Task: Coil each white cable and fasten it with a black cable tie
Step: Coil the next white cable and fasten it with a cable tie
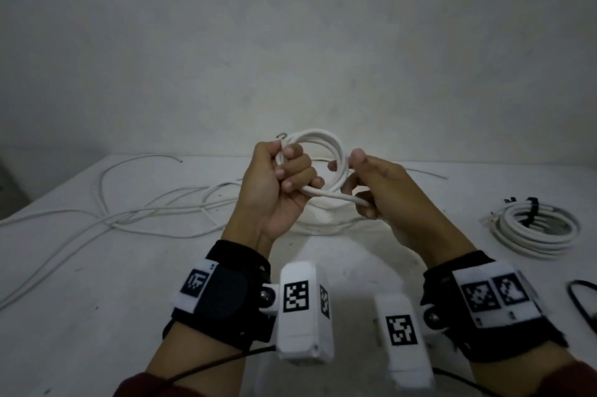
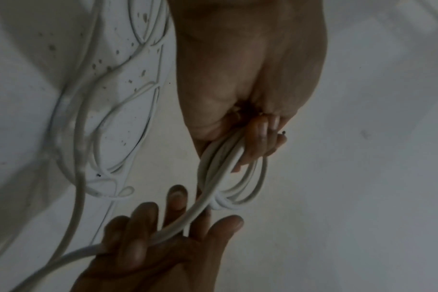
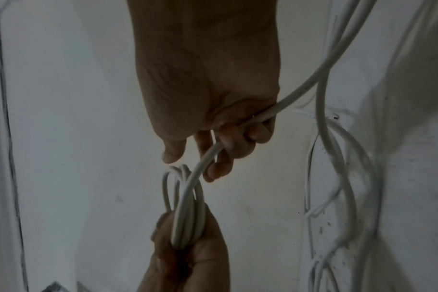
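On the white table (image 1: 97, 316), which is standing against a pale grey wall (image 1: 290, 25), we are working with our two hands lifted above the surface. Small dark spots are marking the tabletop, and the light is dim. We are wearing one black strap with a white camera box on each wrist; the boxes are carrying black-and-white square code markers (image 1: 295, 296), but we cannot read any words or brand on them. Our left hand (image 1: 277, 186) is gripping one side of the white cable coil (image 1: 326, 141) with curled fingers, so the few loops are standing upright in the air. Our right hand (image 1: 378, 183) is pinching the free strand of the same cable, which is running from the coil through its fingers and down to the table. Several loose white cables (image 1: 155, 209) are lying tangled on the left side; we cannot count them exactly. One finished coil (image 1: 536, 232) with a black cable tie (image 1: 531, 211) is lying well apart on the right, and one thin black cord (image 1: 578, 296) is showing at the right edge.
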